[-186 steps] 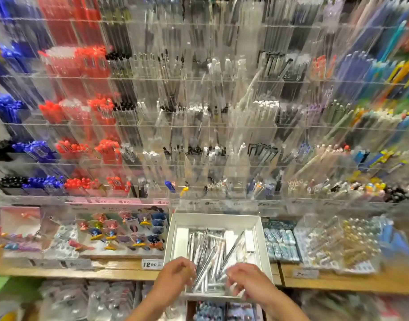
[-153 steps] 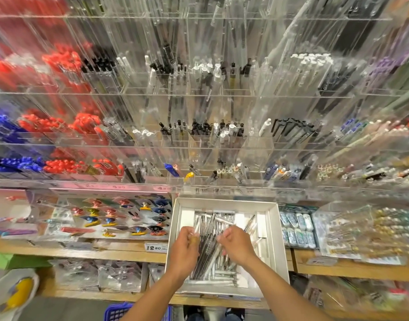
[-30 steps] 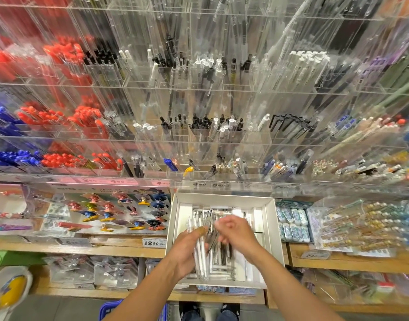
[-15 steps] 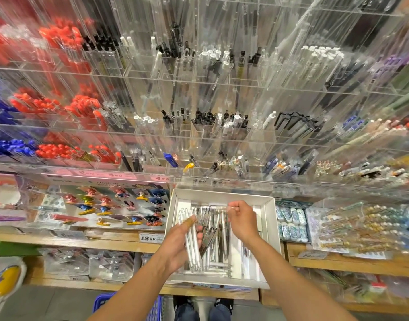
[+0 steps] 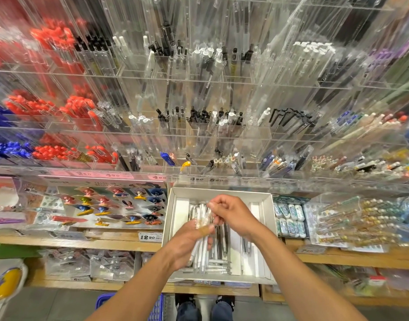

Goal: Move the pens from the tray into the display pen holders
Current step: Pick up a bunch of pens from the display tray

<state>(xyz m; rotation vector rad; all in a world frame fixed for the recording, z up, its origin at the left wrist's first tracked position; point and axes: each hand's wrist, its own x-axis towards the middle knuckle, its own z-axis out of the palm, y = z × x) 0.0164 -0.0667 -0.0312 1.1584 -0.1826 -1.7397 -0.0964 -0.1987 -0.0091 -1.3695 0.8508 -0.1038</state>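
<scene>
A white cardboard tray (image 5: 267,228) stands on the wooden shelf in front of me, with several clear and dark pens (image 5: 222,249) lying lengthwise in it. My left hand (image 5: 187,244) grips a bundle of white and clear pens (image 5: 202,216) upright over the tray. My right hand (image 5: 231,213) pinches the top ends of that bundle from the right. Above the tray rise rows of clear acrylic pen holders (image 5: 198,126), many filled with black, white and clear pens.
Red and blue pens (image 5: 53,149) fill holders at the left. A card of colourful clips (image 5: 110,205) lies left of the tray, and erasers (image 5: 289,218) and beaded pens (image 5: 356,221) sit to its right. A blue basket (image 5: 157,306) stands on the floor near my feet.
My left hand has lifted its bundle of pens higher over the tray. My right hand has moved left from the tray's far end and now pinches the bundle's top.
</scene>
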